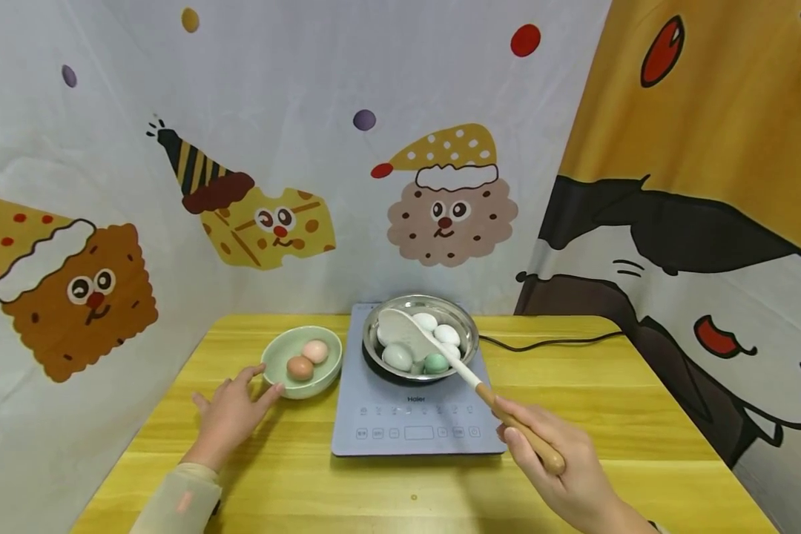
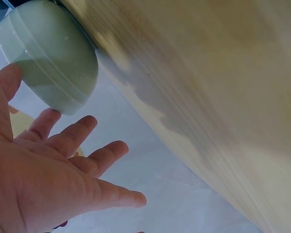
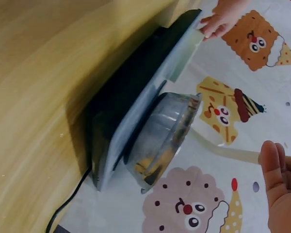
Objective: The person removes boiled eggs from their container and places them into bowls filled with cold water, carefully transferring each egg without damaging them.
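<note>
In the head view my right hand (image 1: 567,460) grips the wooden handle of a white-headed ladle (image 1: 466,373). The ladle's head overlaps the inside of a steel pot (image 1: 469,319), partly covering the eggs there. Several white eggs (image 1: 447,334), a pale egg (image 1: 397,357) and a green egg (image 1: 436,363) lie in the pot. My left hand (image 1: 230,415) touches the side of a pale green bowl (image 1: 277,386) with thumb and index fingertips, the other fingers spread. Inside the bowl are a brown egg (image 1: 300,368) and a pinkish egg (image 1: 316,351).
The pot stands on a flat induction cooker (image 1: 417,434) with a control panel at its near side. A black cord (image 1: 547,345) runs right from the cooker across the wooden table (image 1: 574,378). A cartoon-printed cloth (image 1: 347,245) hangs behind the table.
</note>
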{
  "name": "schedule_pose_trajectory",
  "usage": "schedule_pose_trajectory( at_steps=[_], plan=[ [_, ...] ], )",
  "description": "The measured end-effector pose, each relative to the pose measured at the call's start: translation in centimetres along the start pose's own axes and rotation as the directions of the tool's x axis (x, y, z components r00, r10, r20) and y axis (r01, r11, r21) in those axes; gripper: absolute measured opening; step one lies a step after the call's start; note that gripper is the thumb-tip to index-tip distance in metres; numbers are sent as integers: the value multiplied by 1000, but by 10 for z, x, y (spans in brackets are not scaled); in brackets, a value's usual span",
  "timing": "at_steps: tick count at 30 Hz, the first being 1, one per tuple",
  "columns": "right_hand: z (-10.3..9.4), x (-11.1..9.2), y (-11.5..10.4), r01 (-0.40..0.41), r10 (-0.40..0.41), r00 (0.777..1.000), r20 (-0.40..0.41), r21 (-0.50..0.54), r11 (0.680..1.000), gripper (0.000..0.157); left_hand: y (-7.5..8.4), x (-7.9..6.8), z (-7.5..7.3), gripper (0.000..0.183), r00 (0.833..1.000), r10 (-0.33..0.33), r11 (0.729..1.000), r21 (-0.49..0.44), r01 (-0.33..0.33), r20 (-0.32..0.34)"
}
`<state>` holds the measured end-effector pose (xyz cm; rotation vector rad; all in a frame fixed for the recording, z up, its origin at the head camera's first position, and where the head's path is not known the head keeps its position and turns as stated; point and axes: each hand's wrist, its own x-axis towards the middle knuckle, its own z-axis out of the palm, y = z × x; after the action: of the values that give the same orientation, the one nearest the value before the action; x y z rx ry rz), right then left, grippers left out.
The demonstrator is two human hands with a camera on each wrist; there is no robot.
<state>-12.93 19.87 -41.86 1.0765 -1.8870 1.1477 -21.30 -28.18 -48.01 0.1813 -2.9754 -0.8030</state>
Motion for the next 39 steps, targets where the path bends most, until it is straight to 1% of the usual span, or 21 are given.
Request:
schedule_pose_trajectory(
  at_steps=[3,5,6,8,11,13,14,16,17,18,21,23,24,25,27,29,31,33,35,37,39],
  plan=[
    [3,2,4,109,-109,994,26,-7,994,29,0,0,-2,78,1000,4,1000,-3,-4,-7],
    [5,2,6,151,-151,988,37,2,989,30,0,0,-3,79,1000,6,1000,-4,-6,-7],
    [6,0,8,150,-151,988,42,11,989,31,1,0,-3,80,1000,7,1000,-5,-7,-7],
    [6,-4,9,109,-111,993,43,28,994,29,1,0,-4,79,1000,7,1000,-7,-7,-6],
    [6,-10,10,-13,11,1000,28,75,997,34,2,0,-4,78,1000,5,1000,-11,-5,-6],
    [5,-11,8,-128,126,992,20,103,986,41,2,0,-4,77,1000,3,1000,-14,-3,-5],
    [4,-11,6,-193,193,981,17,124,973,42,2,0,-4,77,1000,3,1000,-14,-3,-5],
    [2,-9,3,-317,320,947,6,153,936,40,2,0,-4,77,1000,2,1000,-17,-2,-5],
    [2,-7,1,-383,388,921,0,168,908,37,2,0,-4,78,1000,2,1000,-17,-2,-6],
    [1,-4,0,-452,461,887,-8,179,874,34,2,0,-5,79,1000,3,1000,-17,-3,-6],
    [-2,6,-1,-620,653,757,-25,285,731,31,2,0,-5,80,1000,3,1000,-17,-3,-7],
    [-4,14,2,-692,757,653,-22,388,609,33,2,0,-4,79,1000,1,1000,-16,-1,-6],
    [-6,17,4,-711,795,607,-13,439,550,34,2,0,-4,78,1000,-1,1000,-16,1,-5],
    [-7,20,6,-721,823,567,1,484,496,33,2,0,-3,78,1000,-3,1000,-16,3,-4],
    [-11,25,10,-733,863,504,33,544,407,32,1,0,-2,78,1000,-6,1000,-15,6,-1],
    [-15,28,14,-734,880,471,64,582,350,32,0,0,-1,79,1000,-8,1000,-17,8,3],
    [-19,30,17,-733,883,461,89,599,323,34,0,-1,0,79,1000,-8,1000,-19,8,5],
    [-22,32,19,-725,879,466,100,612,315,35,0,-1,1,79,1000,-6,1000,-21,6,5],
    [-23,37,21,-717,869,482,114,620,317,35,0,-1,1,78,1000,-5,1000,-24,5,4],
    [-23,44,21,-711,861,491,132,632,309,34,0,-1,1,77,1000,-3,1000,-24,3,2],
    [-19,54,19,-708,859,491,145,641,297,33,0,-1,0,77,1000,-3,1000,-22,3,0]
  ],
)
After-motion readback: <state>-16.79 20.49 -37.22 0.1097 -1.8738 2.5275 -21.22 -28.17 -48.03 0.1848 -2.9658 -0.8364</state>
